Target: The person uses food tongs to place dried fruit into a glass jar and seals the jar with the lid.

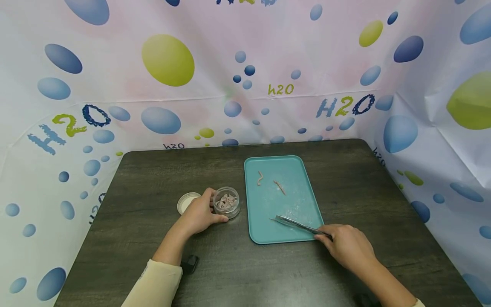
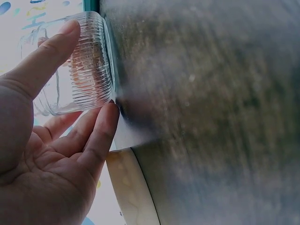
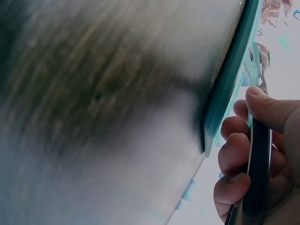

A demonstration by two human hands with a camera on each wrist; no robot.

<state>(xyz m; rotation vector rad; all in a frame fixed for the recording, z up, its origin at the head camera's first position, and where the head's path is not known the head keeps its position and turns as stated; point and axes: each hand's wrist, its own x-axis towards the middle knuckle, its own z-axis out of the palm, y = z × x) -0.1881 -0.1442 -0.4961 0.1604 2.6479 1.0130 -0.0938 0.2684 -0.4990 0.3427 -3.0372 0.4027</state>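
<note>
My left hand holds a small open glass jar between thumb and fingers, on the table left of the tray. Pale, worm-like strips lie inside it. In the left wrist view, the thumb lies along the ribbed jar and fingertips touch its side near the base. With my right hand I grip slim metal tongs by their dark handle; their tips reach over the lower part of a teal tray. One curled strip and one straighter strip lie on the tray's upper half.
A round, pale lid lies on the dark wooden table just behind my left hand. White powdery marks spread over the tray near the tongs. A bubble-patterned curtain hangs behind the table and along its sides.
</note>
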